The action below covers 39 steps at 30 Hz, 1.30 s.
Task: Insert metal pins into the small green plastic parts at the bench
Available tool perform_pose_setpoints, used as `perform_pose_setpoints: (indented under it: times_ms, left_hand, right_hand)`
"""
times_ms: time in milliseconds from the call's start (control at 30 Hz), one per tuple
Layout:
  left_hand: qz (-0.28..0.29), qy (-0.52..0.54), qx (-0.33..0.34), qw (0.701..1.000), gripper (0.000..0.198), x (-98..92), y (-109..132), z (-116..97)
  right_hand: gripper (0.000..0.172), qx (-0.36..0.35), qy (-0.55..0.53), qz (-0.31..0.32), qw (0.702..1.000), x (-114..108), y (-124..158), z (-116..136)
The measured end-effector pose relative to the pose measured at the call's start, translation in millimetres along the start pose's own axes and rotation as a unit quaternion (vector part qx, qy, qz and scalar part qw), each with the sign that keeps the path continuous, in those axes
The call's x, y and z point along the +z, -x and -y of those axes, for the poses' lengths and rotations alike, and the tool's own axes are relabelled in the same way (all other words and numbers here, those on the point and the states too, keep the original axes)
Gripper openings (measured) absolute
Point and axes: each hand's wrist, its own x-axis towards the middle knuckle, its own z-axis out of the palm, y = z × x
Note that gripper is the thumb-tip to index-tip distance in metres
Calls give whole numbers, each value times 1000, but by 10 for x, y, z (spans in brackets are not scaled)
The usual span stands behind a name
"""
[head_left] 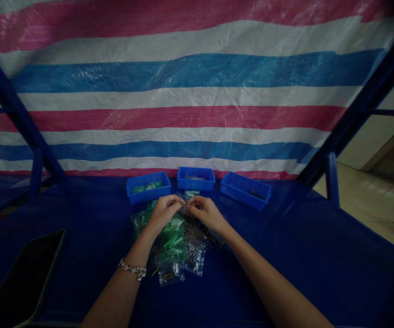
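My left hand and my right hand meet over a pile in the middle of the blue table, fingertips almost touching. Both are closed in a pinch. Between them shows a small thin piece, too dim to name. Beneath my hands lie several small clear plastic bags, some holding thin brass-coloured pieces. Green and pale strips are heaped at the pile's middle and left. Darker thin pieces lie on its right side, partly under my right hand.
Along the back stand a left blue bin with green strips, a middle blue bin with small pieces, and a right blue bin with dark pieces. A phone lies at front left. Blue posts and a striped sheet bound the table.
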Motion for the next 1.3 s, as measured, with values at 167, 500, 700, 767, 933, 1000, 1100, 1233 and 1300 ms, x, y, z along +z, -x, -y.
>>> perform_pose_setpoints:
  times_ms: [167, 500, 700, 767, 933, 1000, 1100, 1233, 1300]
  left_hand:
    - [-9, -1, 14, 1000, 12, 12, -28, 35]
    - [-23, -133, 84, 987, 18, 28, -19, 85]
    - [-29, -261, 138, 955, 28, 52, 23, 134]
    - [-28, -279, 147, 949, 31, 56, 25, 159]
    - [-41, -311, 160, 936, 35, 58, 19, 214]
    - [-37, -317, 161, 934, 36, 57, 20, 224]
    - [-28, -319, 158, 934, 36, 56, 25, 228]
    - [-20, -324, 160, 932, 36, 58, 28, 231]
    - [-17, -331, 159, 930, 34, 64, 37, 236]
  right_hand:
    - [12, 21, 5, 12, 1000, 8, -5, -43]
    - [11, 23, 1, -1, 1000, -14, -4, -13]
    - [13, 31, 61, -49, 996, -66, -17, -16]
    - [14, 30, 74, -63, 995, -80, -11, -12]
    - [21, 56, 96, -109, 988, -111, 5, -25]
    - [24, 81, 98, -134, 983, -143, -44, -19]
    - [27, 100, 122, -172, 972, -233, -231, 39]
    - [27, 97, 185, -219, 953, -374, -530, 133]
    - [26, 92, 198, -223, 950, -411, -578, 130]
